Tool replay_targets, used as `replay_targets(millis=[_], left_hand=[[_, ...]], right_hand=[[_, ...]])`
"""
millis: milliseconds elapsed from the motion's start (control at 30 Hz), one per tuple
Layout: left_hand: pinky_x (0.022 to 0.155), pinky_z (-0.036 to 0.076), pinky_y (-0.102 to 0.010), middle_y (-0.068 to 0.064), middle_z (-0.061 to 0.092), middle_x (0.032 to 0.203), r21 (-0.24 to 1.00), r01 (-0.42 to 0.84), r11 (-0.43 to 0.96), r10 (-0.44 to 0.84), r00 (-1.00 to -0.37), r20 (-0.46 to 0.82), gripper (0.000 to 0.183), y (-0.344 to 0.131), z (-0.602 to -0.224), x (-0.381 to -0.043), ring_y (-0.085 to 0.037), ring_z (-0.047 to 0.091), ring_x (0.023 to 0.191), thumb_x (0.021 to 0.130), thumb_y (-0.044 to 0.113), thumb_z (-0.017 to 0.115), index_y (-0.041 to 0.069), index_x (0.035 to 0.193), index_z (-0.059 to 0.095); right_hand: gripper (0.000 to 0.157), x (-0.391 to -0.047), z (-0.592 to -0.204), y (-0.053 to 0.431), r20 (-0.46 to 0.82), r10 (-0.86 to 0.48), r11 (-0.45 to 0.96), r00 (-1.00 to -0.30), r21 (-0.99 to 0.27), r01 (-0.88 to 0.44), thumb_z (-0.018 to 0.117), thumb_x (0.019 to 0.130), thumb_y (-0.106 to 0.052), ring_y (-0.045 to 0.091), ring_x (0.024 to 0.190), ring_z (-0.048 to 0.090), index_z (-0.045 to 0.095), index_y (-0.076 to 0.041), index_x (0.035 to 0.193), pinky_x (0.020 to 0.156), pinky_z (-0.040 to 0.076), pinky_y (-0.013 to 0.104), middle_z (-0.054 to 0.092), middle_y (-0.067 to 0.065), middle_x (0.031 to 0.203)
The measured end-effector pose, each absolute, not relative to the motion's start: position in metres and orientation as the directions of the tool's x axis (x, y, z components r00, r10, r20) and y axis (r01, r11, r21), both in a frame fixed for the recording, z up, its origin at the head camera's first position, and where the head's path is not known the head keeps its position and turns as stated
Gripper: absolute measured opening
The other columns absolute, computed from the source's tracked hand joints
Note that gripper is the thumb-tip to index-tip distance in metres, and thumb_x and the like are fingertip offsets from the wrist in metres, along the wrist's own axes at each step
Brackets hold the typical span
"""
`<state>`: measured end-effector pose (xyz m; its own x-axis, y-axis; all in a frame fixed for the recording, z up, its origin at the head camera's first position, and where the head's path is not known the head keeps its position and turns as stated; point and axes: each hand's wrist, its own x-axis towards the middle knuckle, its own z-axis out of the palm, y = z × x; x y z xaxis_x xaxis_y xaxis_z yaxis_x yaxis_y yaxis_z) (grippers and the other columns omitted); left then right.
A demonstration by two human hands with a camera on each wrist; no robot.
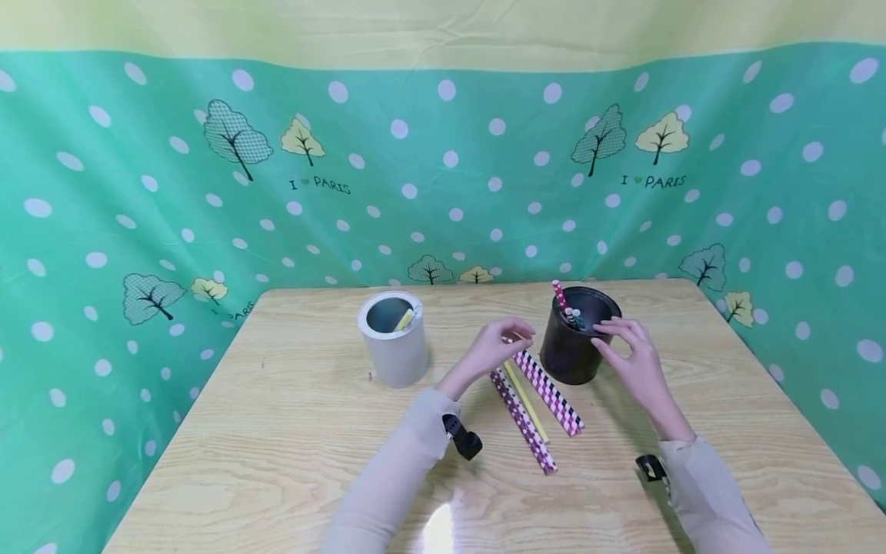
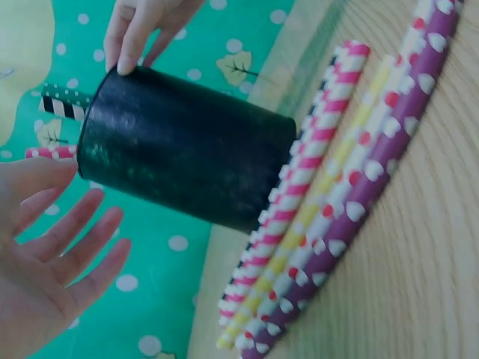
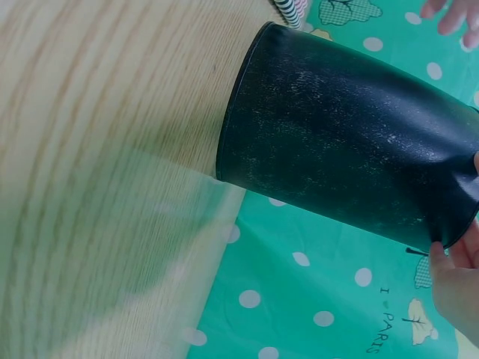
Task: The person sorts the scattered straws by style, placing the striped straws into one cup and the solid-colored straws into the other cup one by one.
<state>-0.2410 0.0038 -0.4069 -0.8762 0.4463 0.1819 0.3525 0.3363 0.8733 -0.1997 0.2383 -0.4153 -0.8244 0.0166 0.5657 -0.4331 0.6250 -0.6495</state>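
My right hand point(image 1: 633, 362) pinches the rim of a black cylindrical pot point(image 1: 571, 350), which stands upright on the table. In the right wrist view, the thumb of the right hand point(image 3: 456, 288) presses the pot's outer wall point(image 3: 344, 134) by the rim. Several patterned paper straws point(image 1: 569, 314) stick out of the pot's mouth. My left hand point(image 1: 497, 346) hovers left of the pot with nothing in it; the left wrist view shows its fingers point(image 2: 82, 243) spread. Under and in front of it lie more paper straws point(image 1: 529, 408): pink-striped, yellow, and purple with white hearts.
A white cylindrical pot point(image 1: 398, 354) holding a few straws point(image 1: 404, 319) stands to the left on the wooden table point(image 1: 291, 431). Behind the table hangs a green dotted cloth point(image 1: 450, 192), close to the pots.
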Motion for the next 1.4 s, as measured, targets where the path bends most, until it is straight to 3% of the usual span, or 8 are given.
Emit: replay_targets(millis=[200, 667, 967, 1233, 1400], left_hand=[[0.071, 0.046, -0.018, -0.006, 0.063, 0.097, 0.841, 0.38, 0.384, 0.509, -0.848, 0.151, 0.019, -0.006, -0.413, -0.239, -0.014, 0.057, 0.084, 0.083, 0.01, 0.06, 0.005, 0.101, 0.062], [0.072, 0.045, -0.017, -0.005, 0.063, 0.094, 0.772, 0.443, 0.456, 0.617, -0.782, 0.085, 0.023, -0.023, -0.428, -0.236, -0.014, 0.057, 0.085, 0.082, 0.011, 0.061, 0.001, 0.102, 0.061], [0.074, 0.046, -0.021, -0.009, 0.063, 0.095, 0.746, 0.443, 0.497, 0.631, -0.775, 0.04, 0.022, -0.035, -0.434, -0.232, -0.015, 0.057, 0.085, 0.081, 0.008, 0.061, 0.002, 0.102, 0.062], [0.08, 0.047, -0.03, -0.008, 0.063, 0.096, 0.729, 0.437, 0.527, 0.646, -0.763, -0.01, 0.023, -0.038, -0.439, -0.229, -0.02, 0.057, 0.091, 0.079, 0.011, 0.064, 0.003, 0.101, 0.061], [0.083, 0.045, -0.028, -0.008, 0.062, 0.1, 0.7, 0.485, 0.525, 0.68, -0.733, -0.003, 0.023, -0.037, -0.441, -0.226, -0.02, 0.057, 0.093, 0.079, 0.009, 0.064, 0.002, 0.101, 0.061]], right_hand=[[0.022, -0.2, -0.414, 0.238, 0.558, 0.022, 0.622, -0.829, -0.657, -0.426, 0.066, 0.078, -0.006, 0.028, 0.107, 0.041, 0.064, 0.0, 0.099, 0.092, 0.03, 0.035, 0.053, 0.013, 0.107], [0.022, -0.201, -0.415, 0.239, 0.567, 0.025, 0.62, -0.823, -0.655, -0.432, 0.066, 0.077, -0.005, 0.026, 0.106, 0.041, 0.064, 0.0, 0.099, 0.092, 0.028, 0.02, 0.053, 0.012, 0.106], [0.023, -0.2, -0.415, 0.239, 0.556, 0.019, 0.62, -0.831, -0.658, -0.427, 0.065, 0.078, -0.007, 0.027, 0.107, 0.04, 0.064, 0.0, 0.1, 0.092, 0.029, 0.027, 0.052, 0.013, 0.107], [0.023, -0.201, -0.416, 0.239, 0.563, 0.017, 0.619, -0.826, -0.655, -0.434, 0.066, 0.078, -0.006, 0.026, 0.107, 0.04, 0.064, 0.0, 0.1, 0.092, 0.029, 0.023, 0.053, 0.013, 0.106], [0.023, -0.201, -0.417, 0.239, 0.565, 0.015, 0.62, -0.825, -0.652, -0.436, 0.066, 0.078, -0.006, 0.027, 0.107, 0.04, 0.064, 0.0, 0.1, 0.093, 0.029, 0.027, 0.053, 0.013, 0.106]])
